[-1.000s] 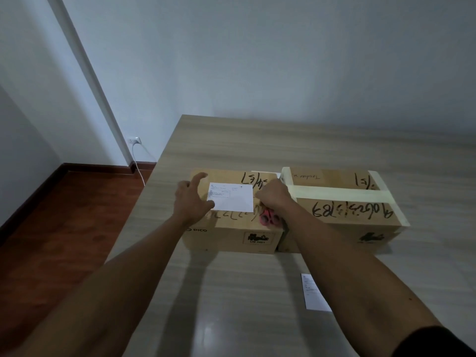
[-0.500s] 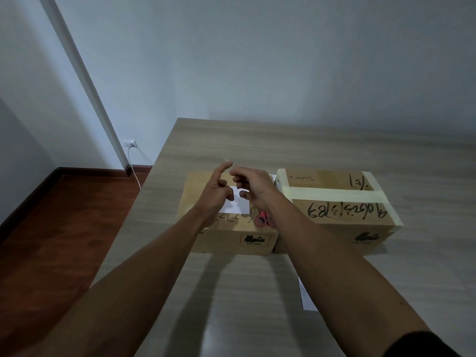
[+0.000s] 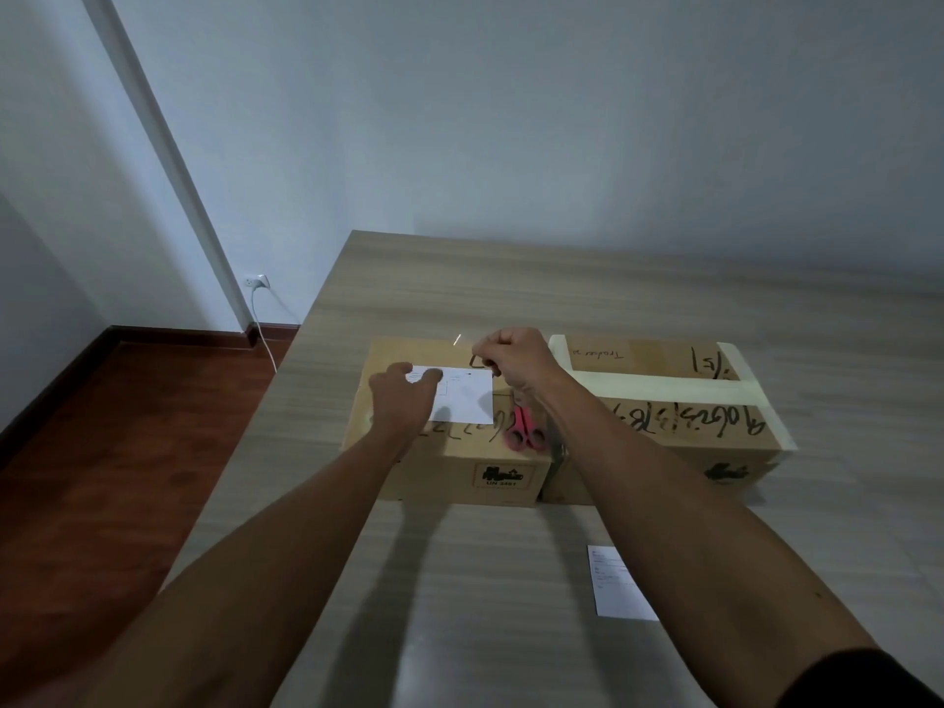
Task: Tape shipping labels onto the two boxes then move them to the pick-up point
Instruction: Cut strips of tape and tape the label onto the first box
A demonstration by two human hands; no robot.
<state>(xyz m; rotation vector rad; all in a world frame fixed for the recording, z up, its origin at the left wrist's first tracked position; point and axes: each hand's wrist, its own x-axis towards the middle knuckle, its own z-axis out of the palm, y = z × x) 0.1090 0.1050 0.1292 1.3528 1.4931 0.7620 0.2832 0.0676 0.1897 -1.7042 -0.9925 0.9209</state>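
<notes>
Left grip (image 3: 403,401): fingers extended and flat, pressing the left part of a white shipping label (image 3: 466,396) onto the top of the left box (image 3: 434,452). Right grip (image 3: 513,357): fingers curled, hovering over the label's far right corner; a faint glinting strip of clear tape (image 3: 457,340) appears beside it, but whether the fingers pinch it cannot be told. Pink-handled scissors (image 3: 523,431) lie on the left box's top near its right edge. Right box (image 3: 679,426), touching the left box, bears pale tape bands and handwritten markings. Second label (image 3: 610,580) lies flat on the worktop (image 3: 511,298), nearer the viewer, apart from both boxes. A wall socket (image 3: 257,281) with a white cable is at far left.
</notes>
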